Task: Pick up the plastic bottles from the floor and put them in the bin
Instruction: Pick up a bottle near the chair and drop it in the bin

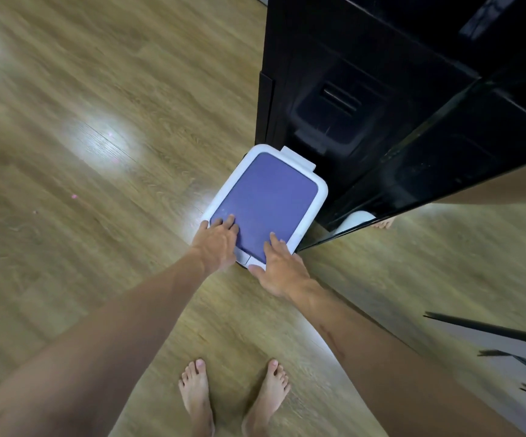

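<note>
The bin [274,197] stands on the wooden floor against a black cabinet, seen from above. It has a white rim and a blue-purple lid, and the lid lies flat and closed. My left hand [217,244] rests palm down on the lid's near left corner, fingers spread. My right hand [282,268] lies on the near right edge of the lid, thumb by the white front tab. Neither hand holds anything. No plastic bottle is in view.
A tall glossy black cabinet [381,105] rises right behind the bin and to its right, reflecting the floor. My bare feet [233,398] stand just before the bin. Wooden floor [82,152] stretches to the left, with a few small pink specks.
</note>
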